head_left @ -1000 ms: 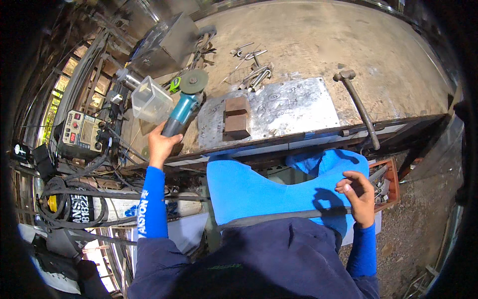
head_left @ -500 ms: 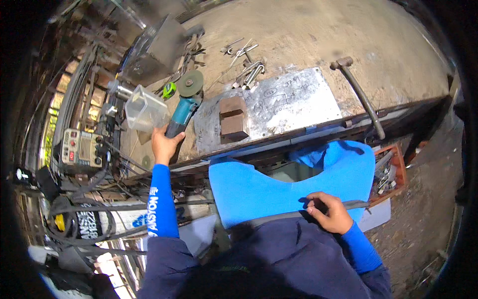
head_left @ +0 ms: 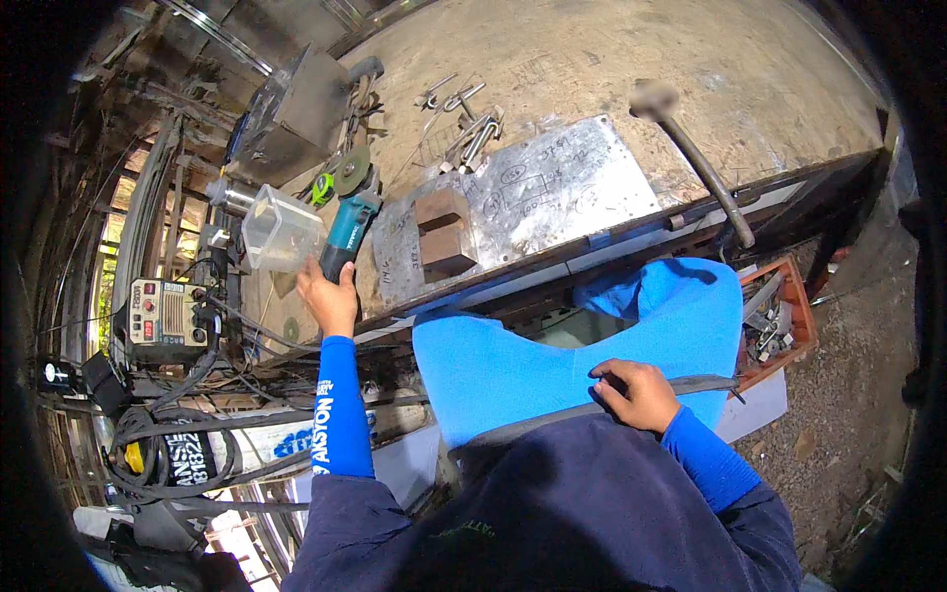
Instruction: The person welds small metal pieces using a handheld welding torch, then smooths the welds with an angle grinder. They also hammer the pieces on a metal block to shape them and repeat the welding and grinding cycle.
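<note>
At the bench's left side, my left hand point(head_left: 329, 299) is closed round the rear end of a teal and black angle grinder point(head_left: 347, 229). The grinder lies on the bench with its disc point(head_left: 352, 172) at the far end. Beside it, two brown metal blocks point(head_left: 446, 235) rest on a marked metal plate point(head_left: 562, 178). In front of my body is my right hand point(head_left: 639, 393), its fingers loosely curled and thumb apart, with nothing visible between them. It is next to a dark grey strip point(head_left: 533, 426) that runs along the edge of a blue cloth point(head_left: 513, 380).
A hammer point(head_left: 705, 176) lies with its handle over the bench's front edge. A clear plastic container point(head_left: 281, 232), a green tape measure point(head_left: 323, 187) and loose metal tools point(head_left: 477, 138) are on the bench. A welding machine point(head_left: 170, 314) stands left, an orange bin point(head_left: 789, 326) right.
The view has shifted, so the bench things sit slightly farther left. My left hand stays at the grinder's rear end. My right hand has moved slightly, its thumb and forefinger a little farther apart.
</note>
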Demonstrator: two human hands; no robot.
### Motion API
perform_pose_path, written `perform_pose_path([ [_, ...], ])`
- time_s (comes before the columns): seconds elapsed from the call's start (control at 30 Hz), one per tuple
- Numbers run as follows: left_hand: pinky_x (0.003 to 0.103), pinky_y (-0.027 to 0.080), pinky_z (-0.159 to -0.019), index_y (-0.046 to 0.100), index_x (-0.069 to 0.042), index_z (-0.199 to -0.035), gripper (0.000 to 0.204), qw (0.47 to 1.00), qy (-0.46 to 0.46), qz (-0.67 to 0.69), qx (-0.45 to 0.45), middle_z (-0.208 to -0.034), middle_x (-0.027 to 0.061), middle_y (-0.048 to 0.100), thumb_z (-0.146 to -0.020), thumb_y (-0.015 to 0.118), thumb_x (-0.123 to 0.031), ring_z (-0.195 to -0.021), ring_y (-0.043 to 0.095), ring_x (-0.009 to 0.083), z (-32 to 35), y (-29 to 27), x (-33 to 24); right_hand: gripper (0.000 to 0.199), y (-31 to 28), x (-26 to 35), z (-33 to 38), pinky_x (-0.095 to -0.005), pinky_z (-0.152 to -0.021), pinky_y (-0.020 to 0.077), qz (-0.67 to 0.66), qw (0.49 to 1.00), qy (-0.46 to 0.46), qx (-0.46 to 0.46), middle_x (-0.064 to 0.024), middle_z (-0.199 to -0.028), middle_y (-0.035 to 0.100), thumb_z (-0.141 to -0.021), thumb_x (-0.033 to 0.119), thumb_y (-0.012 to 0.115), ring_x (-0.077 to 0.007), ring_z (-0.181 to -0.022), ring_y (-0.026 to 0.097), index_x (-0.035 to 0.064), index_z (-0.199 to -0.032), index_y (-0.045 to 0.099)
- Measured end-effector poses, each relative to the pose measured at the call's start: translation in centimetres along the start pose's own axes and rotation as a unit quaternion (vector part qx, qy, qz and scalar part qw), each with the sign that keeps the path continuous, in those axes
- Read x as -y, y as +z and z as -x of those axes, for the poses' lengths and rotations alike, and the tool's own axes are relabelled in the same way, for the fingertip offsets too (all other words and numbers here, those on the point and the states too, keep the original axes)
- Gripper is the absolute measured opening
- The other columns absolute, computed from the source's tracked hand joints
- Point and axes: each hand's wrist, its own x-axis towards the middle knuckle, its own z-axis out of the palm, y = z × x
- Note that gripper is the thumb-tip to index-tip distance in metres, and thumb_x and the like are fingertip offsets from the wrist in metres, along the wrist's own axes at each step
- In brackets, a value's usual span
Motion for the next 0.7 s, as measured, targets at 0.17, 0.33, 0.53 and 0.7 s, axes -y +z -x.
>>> perform_pose_path([
  [0.17, 0.04, 0.057, -0.091, 0.08, -0.003, -0.117, 0.026, 0.941, 0.038, 0.33, 0.067, -0.113, 0.0199, 0.077, -0.101, 0.074, -0.023, -0.103, 0.073, 0.0364, -3.4, -3.4, -9.4, 0.022, 0.0, 0.0, -0.1, -0.0439, -0.081, 0.0587, -0.01, 0.999, 0.033, 0.016, -0.0203, -0.102, 0.077, -0.097, 0.019, 0.073, -0.039, -0.089, 0.075, 0.003, -0.113, 0.077],
  [0.33, 0.042, 0.057, -0.096, 0.08, -0.004, -0.121, 0.032, 0.912, 0.139, 0.318, 0.217, -0.113, 0.0248, 0.078, -0.099, 0.074, -0.026, -0.109, 0.076, 0.0392, -11.3, 1.1, -19.3, 0.024, 0.5, -0.4, -0.9, -0.0466, -0.077, 0.0593, 0.004, 1.0, 0.012, -0.005, -0.0213, -0.097, 0.077, -0.097, 0.023, 0.074, -0.0394, -0.086, 0.076, 0.0041, -0.112, 0.077],
  [0.53, 0.045, 0.059, -0.092, 0.083, -0.012, -0.119, 0.032, 0.877, 0.162, 0.186, 0.412, -0.105, 0.0212, 0.08, -0.092, 0.081, -0.029, -0.099, 0.079, 0.0354, -16.4, 7.6, -22.6, 0.027, 0.2, -0.5, -0.5, -0.0457, -0.077, 0.0586, -0.019, 0.999, 0.039, -0.013, -0.0215, -0.095, 0.076, -0.097, 0.024, 0.075, -0.0376, -0.085, 0.075, 0.0038, -0.114, 0.076],
  [0.7, 0.046, 0.058, -0.091, 0.084, -0.007, -0.111, 0.024, 0.894, 0.202, 0.173, 0.362, -0.101, 0.0231, 0.079, -0.091, 0.081, -0.02, -0.098, 0.078, 0.038, -16.1, 7.8, -22.0, 0.024, -0.6, -1.0, 0.2, -0.0397, -0.076, 0.0572, -0.082, 0.995, 0.023, -0.042, -0.0171, -0.094, 0.075, -0.099, 0.019, 0.074, -0.0296, -0.081, 0.072, 0.0009, -0.115, 0.074],
])
